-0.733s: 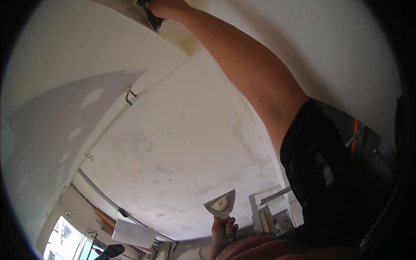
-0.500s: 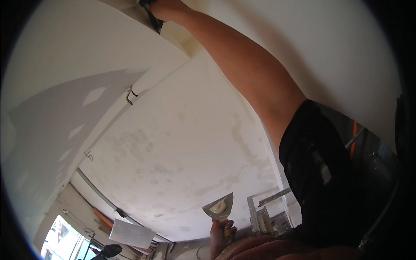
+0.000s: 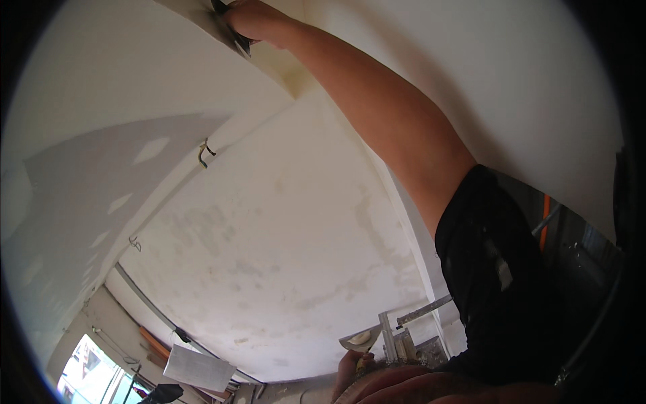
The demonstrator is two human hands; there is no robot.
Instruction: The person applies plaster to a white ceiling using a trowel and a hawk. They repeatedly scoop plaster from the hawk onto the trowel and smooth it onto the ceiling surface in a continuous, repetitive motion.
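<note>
My right arm reaches up to the top of the picture. There my right hand is closed around the dark handle of a wide-bladed plastering tool, whose blade lies along the ceiling edge. Low in the middle, my left hand grips the handle of a putty knife. A dollop of pale filler sits on this knife's broad metal blade. The right hand's fingertips are partly hidden behind the tool.
A patchy white wall fills the middle. Wires stick out along its upper edge. Metal frame pieces stand near the left hand. A white board and a bright window are at the lower left.
The putty knife in my left hand has dropped lower and tilted, moving a little right. My right hand and its tool have shifted slightly left and down in the picture.
</note>
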